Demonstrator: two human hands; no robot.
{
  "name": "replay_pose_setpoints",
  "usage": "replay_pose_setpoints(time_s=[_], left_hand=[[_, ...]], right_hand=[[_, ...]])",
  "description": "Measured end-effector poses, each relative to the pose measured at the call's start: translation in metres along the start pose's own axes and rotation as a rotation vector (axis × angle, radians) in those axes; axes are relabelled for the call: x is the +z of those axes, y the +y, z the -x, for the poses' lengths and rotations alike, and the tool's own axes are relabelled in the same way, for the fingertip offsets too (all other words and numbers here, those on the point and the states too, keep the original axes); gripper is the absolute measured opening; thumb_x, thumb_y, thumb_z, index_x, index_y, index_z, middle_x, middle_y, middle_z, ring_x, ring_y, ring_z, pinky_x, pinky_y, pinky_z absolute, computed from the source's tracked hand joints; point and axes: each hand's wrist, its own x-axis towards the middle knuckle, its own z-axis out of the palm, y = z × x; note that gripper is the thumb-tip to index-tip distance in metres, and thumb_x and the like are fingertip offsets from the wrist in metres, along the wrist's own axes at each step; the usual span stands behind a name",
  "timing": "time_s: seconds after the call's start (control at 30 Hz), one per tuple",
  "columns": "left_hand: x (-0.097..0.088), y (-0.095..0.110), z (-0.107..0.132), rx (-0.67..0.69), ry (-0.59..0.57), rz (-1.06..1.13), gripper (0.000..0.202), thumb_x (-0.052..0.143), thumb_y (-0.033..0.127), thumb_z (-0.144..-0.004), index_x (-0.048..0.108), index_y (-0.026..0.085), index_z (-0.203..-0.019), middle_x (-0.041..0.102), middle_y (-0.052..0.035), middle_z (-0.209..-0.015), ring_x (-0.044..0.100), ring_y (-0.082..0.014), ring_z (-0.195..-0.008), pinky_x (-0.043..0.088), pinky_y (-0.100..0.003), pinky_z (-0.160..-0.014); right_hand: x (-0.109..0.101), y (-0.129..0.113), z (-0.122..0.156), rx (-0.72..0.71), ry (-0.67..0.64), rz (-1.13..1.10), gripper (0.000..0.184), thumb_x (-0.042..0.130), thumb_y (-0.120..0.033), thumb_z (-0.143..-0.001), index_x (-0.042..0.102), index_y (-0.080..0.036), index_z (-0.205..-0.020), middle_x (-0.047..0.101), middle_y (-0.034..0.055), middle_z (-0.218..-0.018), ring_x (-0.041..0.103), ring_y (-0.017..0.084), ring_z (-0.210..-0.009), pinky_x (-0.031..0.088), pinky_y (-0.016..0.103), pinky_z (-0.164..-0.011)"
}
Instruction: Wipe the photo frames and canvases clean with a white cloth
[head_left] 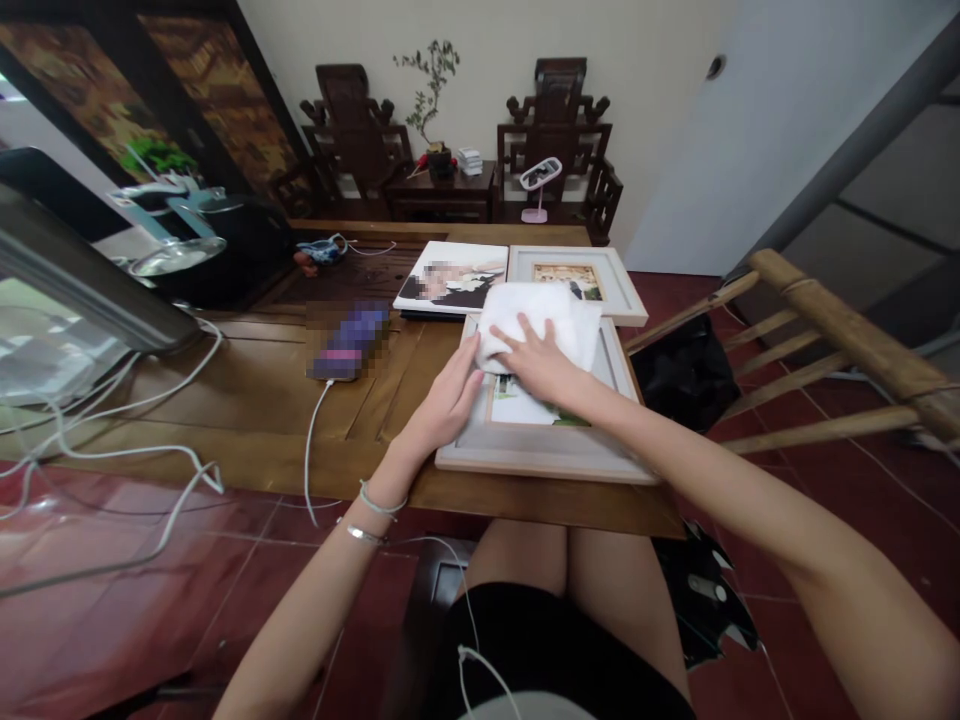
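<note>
Resting flat on a folded white cloth (525,298), the right hand (536,362) has its fingers spread wide. The left hand (450,400) lies along the left edge of a picture frame (540,461), fingers extended; whether it grips the edge cannot be told. The cloth sits under the right hand, over the upper part of the frame, which lies flat near the table's front edge. The frame has a pale, light-coloured border with a thin inner edging; below the cloth, a print with white and green areas is exposed. The cloth is soft and layered. Beyond it, a second frame (628,290) and a photo panel (469,287) lie side by side. A phone (349,345) with a white cable (308,460) occupies the wooden table (375,425) to the left; a bamboo chair (862,345) stands at right.
</note>
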Motion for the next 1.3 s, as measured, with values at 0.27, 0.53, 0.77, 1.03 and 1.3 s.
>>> replay_pose_setpoints(time_s=[0.27, 0.53, 0.77, 1.03, 1.3], left_hand=[[-0.001, -0.001, 0.001, -0.009, 0.026, 0.053, 0.066, 0.01, 0.054, -0.097, 0.03, 0.015, -0.146, 0.034, -0.012, -0.151, 0.031, -0.0216, -0.14, 0.025, -0.042, -0.116], [0.001, 0.002, -0.003, -0.066, -0.101, -0.065, 0.056, 0.024, 0.043, -0.099, 0.055, 0.007, -0.128, 0.048, -0.0157, -0.141, 0.035, -0.023, -0.138, 0.026, -0.042, -0.116], [0.005, 0.003, -0.004, -0.083, -0.061, -0.074, 0.053, 0.022, 0.04, -0.099, 0.058, 0.012, -0.126, 0.052, -0.0124, -0.139, 0.037, -0.0226, -0.137, 0.027, -0.046, -0.115], [0.002, 0.0, -0.002, -0.122, -0.104, -0.067, 0.055, 0.017, 0.04, -0.1, 0.046, 0.012, -0.137, 0.046, -0.0121, -0.144, 0.032, -0.0217, -0.14, 0.026, -0.045, -0.116], [0.004, -0.002, 0.0, -0.029, -0.154, -0.168, 0.052, 0.025, 0.039, -0.099, 0.047, 0.011, -0.137, 0.043, -0.0135, -0.146, 0.031, -0.0239, -0.14, 0.024, -0.047, -0.116]], right_hand=[[-0.021, -0.068, 0.062, -0.148, -0.118, -0.048, 0.041, 0.047, -0.003, -0.081, 0.068, -0.019, -0.112, 0.037, 0.0092, -0.15, 0.031, 0.048, -0.132, 0.035, 0.071, -0.095], [-0.024, -0.032, 0.122, -0.015, -0.193, -0.085, 0.052, 0.042, 0.004, -0.071, 0.068, -0.018, -0.111, 0.048, 0.006, -0.143, 0.035, 0.045, -0.131, 0.036, 0.066, -0.097], [-0.028, -0.032, 0.126, 0.003, -0.174, -0.103, 0.049, 0.043, 0.003, -0.068, 0.071, -0.018, -0.102, 0.049, 0.0053, -0.141, 0.038, 0.044, -0.128, 0.037, 0.065, -0.096], [-0.02, -0.072, 0.083, -0.134, -0.044, -0.148, 0.035, 0.043, -0.004, -0.076, 0.071, -0.017, -0.091, 0.054, 0.0086, -0.136, 0.044, 0.043, -0.122, 0.04, 0.063, -0.092], [-0.024, -0.024, 0.154, 0.202, -0.133, -0.044, 0.047, 0.043, 0.002, -0.065, 0.071, -0.023, -0.094, 0.059, 0.0063, -0.132, 0.04, 0.043, -0.128, 0.019, 0.083, -0.091]])
